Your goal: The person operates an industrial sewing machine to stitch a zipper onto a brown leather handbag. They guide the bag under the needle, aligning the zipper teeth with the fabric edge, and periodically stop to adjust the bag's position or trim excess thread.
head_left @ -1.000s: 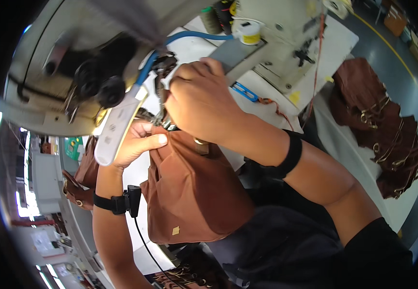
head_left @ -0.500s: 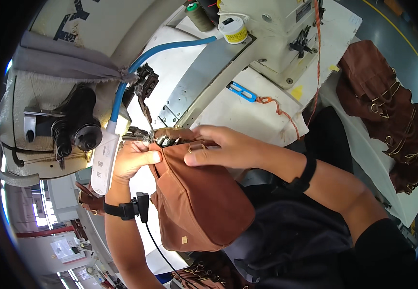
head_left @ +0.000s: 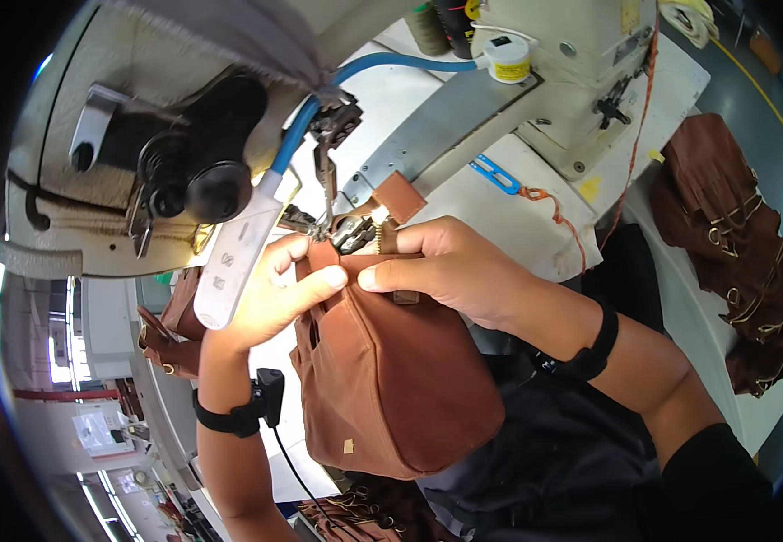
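Observation:
A brown bag (head_left: 419, 379) hangs from both my hands, its top edge at the needle area of a sewing machine (head_left: 319, 226). My left hand (head_left: 288, 289) pinches the edge on the left, thumb on top. Close beside it, my right hand (head_left: 441, 271) grips the same edge with thumb and fingers. Between the hands, the metal teeth of a zipper (head_left: 379, 237) show, and a small brown tab (head_left: 399, 198) sticks up past them. The machine's foot is partly hidden by the bag's edge.
A white lamp (head_left: 238, 262) on a blue hose (head_left: 400, 61) hangs by my left hand. A blue thread snipper (head_left: 496, 174) on an orange cord lies on the table. Stacked brown bags (head_left: 726, 235) sit at the right, more (head_left: 179, 316) at the left and below.
The bag's edge has shifted slightly right and down in view, and the brown tab now stands up beside the zipper. Both hands still grip the edge, now closer together. The whole view has shifted.

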{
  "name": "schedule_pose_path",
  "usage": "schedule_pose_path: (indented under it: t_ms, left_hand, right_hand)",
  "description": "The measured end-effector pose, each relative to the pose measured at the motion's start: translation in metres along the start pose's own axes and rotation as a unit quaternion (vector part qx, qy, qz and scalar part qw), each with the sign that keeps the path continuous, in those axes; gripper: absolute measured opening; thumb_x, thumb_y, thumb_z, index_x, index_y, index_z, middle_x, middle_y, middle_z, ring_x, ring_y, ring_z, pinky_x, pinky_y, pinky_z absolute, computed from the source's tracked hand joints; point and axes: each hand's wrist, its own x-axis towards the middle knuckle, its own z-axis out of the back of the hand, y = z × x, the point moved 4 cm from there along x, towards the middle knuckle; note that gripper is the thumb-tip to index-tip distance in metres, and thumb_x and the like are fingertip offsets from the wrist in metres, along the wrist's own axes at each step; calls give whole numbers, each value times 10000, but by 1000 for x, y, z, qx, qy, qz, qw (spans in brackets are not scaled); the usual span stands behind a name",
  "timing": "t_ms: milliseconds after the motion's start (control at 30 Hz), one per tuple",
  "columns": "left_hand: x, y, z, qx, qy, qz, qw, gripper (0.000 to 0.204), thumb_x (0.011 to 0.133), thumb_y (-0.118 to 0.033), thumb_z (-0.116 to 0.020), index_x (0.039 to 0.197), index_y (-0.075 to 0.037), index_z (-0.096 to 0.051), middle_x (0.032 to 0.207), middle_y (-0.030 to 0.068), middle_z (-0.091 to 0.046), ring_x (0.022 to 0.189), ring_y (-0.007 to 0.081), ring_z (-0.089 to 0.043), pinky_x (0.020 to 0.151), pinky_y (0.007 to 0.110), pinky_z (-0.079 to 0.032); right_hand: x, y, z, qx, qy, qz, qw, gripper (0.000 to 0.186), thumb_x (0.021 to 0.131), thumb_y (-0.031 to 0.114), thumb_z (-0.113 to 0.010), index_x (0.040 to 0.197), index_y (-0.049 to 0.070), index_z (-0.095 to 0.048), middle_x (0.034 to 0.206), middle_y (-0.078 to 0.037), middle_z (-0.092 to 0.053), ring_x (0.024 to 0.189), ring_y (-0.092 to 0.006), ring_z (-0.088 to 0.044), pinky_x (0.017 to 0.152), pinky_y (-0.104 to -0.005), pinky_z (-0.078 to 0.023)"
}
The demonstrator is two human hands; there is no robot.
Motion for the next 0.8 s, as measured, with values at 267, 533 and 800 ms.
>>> schedule_pose_path:
  t_ms: [267, 533, 800]
  left_hand:
    - [0, 15, 2, 79, -59, -67, 993, 279, 833, -255, -884, 893, -61, -693, 814, -67, -642, 717, 13, -543, 631, 207, -452]
    - [6, 18, -9, 76, -91, -110, 987, 281, 840, -225, -888, 928, -25, -711, 836, -45, -660, 760, 37, -585, 699, 235, -512]
    - [7, 14, -11, 46, -84, -120, 988, 264, 852, -208, -885, 959, -35, -718, 843, -37, -677, 755, 37, -596, 686, 229, -510]
  right_hand:
    - [1, 22, -5, -9, 30, -23, 999, 207, 950, 129, -705, 763, 67, -641, 700, 22, -568, 623, -69, -471, 601, -250, -371]
    - [5, 35, -4, -73, -25, -39, 996, 205, 913, 132, -720, 735, 55, -658, 673, 21, -564, 587, -57, -455, 555, -249, -355]
    - [4, 39, -7, -88, -66, -32, 993, 161, 888, 146, -749, 807, 10, -720, 668, 20, -577, 577, -54, -492, 535, -242, -367]
